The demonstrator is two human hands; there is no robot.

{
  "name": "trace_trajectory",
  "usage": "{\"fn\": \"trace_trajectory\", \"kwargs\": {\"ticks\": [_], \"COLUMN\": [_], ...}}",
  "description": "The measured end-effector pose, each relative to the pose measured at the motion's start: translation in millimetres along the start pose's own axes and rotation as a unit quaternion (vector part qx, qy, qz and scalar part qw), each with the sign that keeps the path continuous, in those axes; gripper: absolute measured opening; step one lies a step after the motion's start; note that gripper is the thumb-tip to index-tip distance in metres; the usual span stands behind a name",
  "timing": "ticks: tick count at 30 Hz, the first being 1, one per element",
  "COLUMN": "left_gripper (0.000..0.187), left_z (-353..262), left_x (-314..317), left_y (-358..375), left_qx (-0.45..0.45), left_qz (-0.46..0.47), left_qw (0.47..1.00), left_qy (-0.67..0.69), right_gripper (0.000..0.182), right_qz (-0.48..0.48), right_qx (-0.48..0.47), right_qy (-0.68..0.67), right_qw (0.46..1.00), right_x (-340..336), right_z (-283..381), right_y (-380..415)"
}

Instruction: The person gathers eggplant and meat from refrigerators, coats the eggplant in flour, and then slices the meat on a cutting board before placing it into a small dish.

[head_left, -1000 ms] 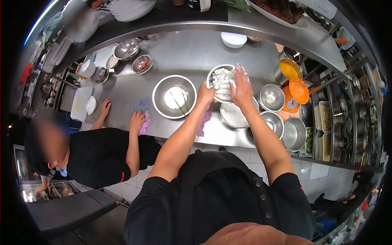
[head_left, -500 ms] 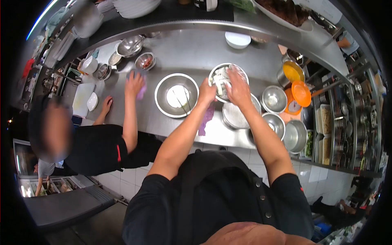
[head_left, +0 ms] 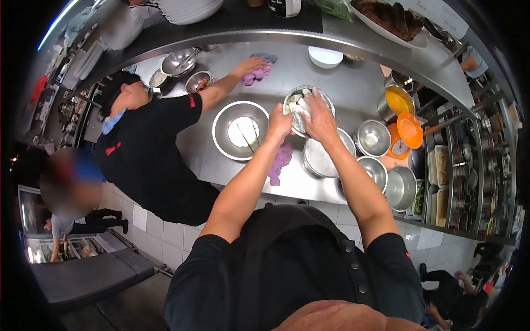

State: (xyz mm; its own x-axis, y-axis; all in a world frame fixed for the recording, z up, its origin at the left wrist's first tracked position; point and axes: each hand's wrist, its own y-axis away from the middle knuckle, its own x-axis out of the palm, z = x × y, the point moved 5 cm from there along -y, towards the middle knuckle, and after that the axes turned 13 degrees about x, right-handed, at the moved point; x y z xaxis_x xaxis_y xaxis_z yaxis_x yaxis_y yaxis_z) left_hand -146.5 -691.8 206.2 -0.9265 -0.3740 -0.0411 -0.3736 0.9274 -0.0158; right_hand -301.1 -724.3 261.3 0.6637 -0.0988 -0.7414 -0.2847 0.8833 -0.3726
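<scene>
A metal bowl holds pale chunks dusted in white powder. My left hand grips the bowl's near left rim, thumb on the edge. Inside the bowl, my right hand lies on the chunks with its fingers stretched out and whitened by powder. Left of my hands stands a larger metal bowl with white powder at its bottom and tongs leaning in it. Under my left forearm is a purple cloth. A round container of white powder sits just below my right hand.
At the left, a co-worker leans over the counter, a hand on purple and grey cloths. Metal bowls and an orange-lidded container crowd the right side. A shelf with plates crosses overhead.
The co-worker has leaned in and pushed the cloth across the counter, away and to the right. My right hand has shifted slightly in the bowl; my left keeps its hold.
</scene>
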Motion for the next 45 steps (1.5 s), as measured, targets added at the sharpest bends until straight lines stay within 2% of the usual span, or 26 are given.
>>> {"fn": "trace_trajectory", "kwargs": {"ticks": [3, 5, 7, 8, 9, 11, 13, 16, 18, 19, 21, 25, 27, 28, 29, 31, 32, 33, 35, 36, 38, 39, 40, 42, 43, 45], "left_gripper": [0.031, 0.034, 0.036, 0.031, 0.027, 0.029, 0.037, 0.033, 0.027, 0.027, 0.028, 0.029, 0.030, 0.030, 0.031, 0.032, 0.033, 0.033, 0.042, 0.042, 0.045, 0.045, 0.044, 0.040, 0.045, 0.055], "left_z": [4, 13, 16, 19, 23, 22, 17, 27, 37, 42, 54, 72, 93, 104, 112, 123, 131, 141, 161, 165, 137, 109, 86, 86, 95, 107], "left_x": [-2, 3, -1, -5, -12, -28, -43, -56, -56, -55, -45, -21, -14, -12, -13, -20, -24, -30, -41, -40, -24, -13, -1, 13, 18, 12], "left_y": [-6, -4, -13, -12, -11, -25, -38, -62, -80, -92, -117, -156, -178, -184, -190, -206, -215, -229, -248, -240, -235, -213, -171, -95, -47, 47], "left_qx": [-0.032, -0.069, -0.071, -0.090, -0.112, -0.092, -0.094, -0.082, -0.085, -0.086, -0.090, -0.095, -0.119, -0.143, -0.166, -0.177, -0.185, -0.189, -0.122, -0.128, -0.180, -0.119, -0.057, -0.003, 0.082, 0.082], "left_qz": [-0.015, -0.007, 0.000, -0.049, -0.097, -0.088, -0.119, -0.170, -0.192, -0.198, -0.199, -0.244, -0.257, -0.285, -0.312, -0.338, -0.362, -0.361, -0.325, -0.329, -0.223, -0.170, -0.114, 0.043, 0.102, 0.194], "left_qw": [0.999, 0.992, 0.991, 0.982, 0.969, 0.966, 0.968, 0.957, 0.950, 0.948, 0.942, 0.928, 0.919, 0.907, 0.893, 0.875, 0.855, 0.855, 0.867, 0.866, 0.900, 0.937, 0.964, 0.999, 0.972, 0.901], "left_qy": [0.035, 0.110, 0.114, 0.158, 0.199, 0.224, 0.201, 0.219, 0.232, 0.234, 0.256, 0.264, 0.274, 0.276, 0.278, 0.299, 0.321, 0.321, 0.357, 0.355, 0.329, 0.282, 0.232, 0.030, -0.197, -0.380], "right_gripper": [0.061, 0.060, 0.057, 0.056, 0.056, 0.052, 0.035, 0.021, 0.024, 0.035, 0.039, 0.038, 0.036, 0.029, 0.029, 0.021, 0.019, 0.019, 0.029, 0.035, 0.038, 0.041, 0.047, 0.048, 0.049, 0.048], "right_qz": [-0.067, 0.138, 0.028, -0.031, -0.090, -0.207, -0.248, -0.283, -0.149, -0.057, -0.055, 0.033, 0.052, 0.049, 0.051, 0.183, 0.170, 0.171, 0.271, 0.247, 0.223, 0.192, 0.125, 0.150, 0.176, 0.147], "right_qx": [-0.025, 0.066, 0.030, 0.011, -0.003, 0.018, 0.143, 0.345, 0.466, 0.576, 0.643, 0.658, 0.631, 0.646, 0.648, 0.544, 0.501, 0.504, 0.250, 0.297, 0.314, 0.334, 0.385, 0.380, 0.371, 0.355], "right_qy": [-0.022, -0.001, -0.058, -0.055, -0.031, 0.023, -0.052, -0.010, 0.193, 0.002, -0.201, -0.178, -0.418, -0.414, -0.411, -0.061, 0.137, 0.140, 0.321, 0.318, 0.286, 0.252, 0.102, 0.140, 0.178, 0.198], "right_qw": [0.997, 0.988, 0.997, 0.998, 0.995, 0.978, 0.957, 0.895, 0.850, 0.816, 0.737, 0.730, 0.652, 0.640, 0.639, 0.817, 0.838, 0.835, 0.872, 0.866, 0.877, 0.888, 0.909, 0.902, 0.894, 0.901], "right_x": [-6, 19, -4, -30, -60, -121, -152, -173, -169, -157, -141, -146, -141, -143, -135, -117, -117, -112, -86, -92, -80, -78, -82, -88, -93, -89], "right_z": [6, -7, -15, -13, -19, -45, -149, -315, -401, -427, -454, -458, -454, -453, -480, -551, -530, -540, -549, -511, -528, -538, -523, -481, -469, -487], "right_y": [1, -4, -11, -5, 4, 27, 62, 140, 182, 198, 209, 208, 223, 230, 246, 273, 267, 269, 273, 260, 265, 269, 265, 250, 245, 253]}}
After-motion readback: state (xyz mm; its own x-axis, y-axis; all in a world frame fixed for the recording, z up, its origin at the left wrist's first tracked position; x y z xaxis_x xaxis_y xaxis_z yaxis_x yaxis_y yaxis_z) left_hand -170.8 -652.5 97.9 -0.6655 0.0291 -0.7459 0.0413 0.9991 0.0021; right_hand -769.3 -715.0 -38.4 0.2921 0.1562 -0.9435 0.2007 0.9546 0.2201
